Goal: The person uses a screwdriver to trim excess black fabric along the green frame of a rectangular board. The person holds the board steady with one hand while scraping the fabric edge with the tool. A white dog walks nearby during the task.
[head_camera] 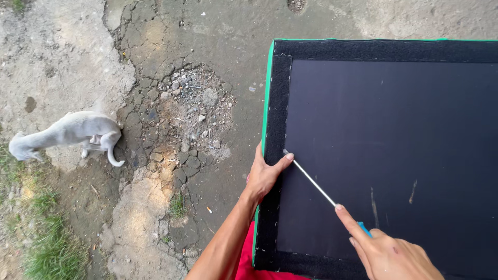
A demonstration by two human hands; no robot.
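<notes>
Right hand (389, 254) sits at the bottom edge, closest to the lens, fingers curled round the blue handle of a screwdriver (311, 179), with the forefinger stretched out along the metal shaft. Only a sliver of the handle shows between the fingers. From that hand the shaft runs up and to the left, so its long axis is a diagonal across the lower left part of the panel (394, 145). Its tip points at the panel's left border and ends right by the thumb of the left hand (263, 173).

That left hand clamps the left edge of the panel: the thumb lies on top of the fuzzy black border strip, and the other fingers wrap round the green side, mostly hidden. So the two hands are apart, one at each end of the tool.

Black fabric covers the flat panel, with a row of staples along the border strip and a few pale scuffs near the right hand. Something red shows under the left forearm.

Cracked dirt ground (181, 103) lies to the left, with a grey dog (72, 135) standing well apart from the panel, beside some grass.
</notes>
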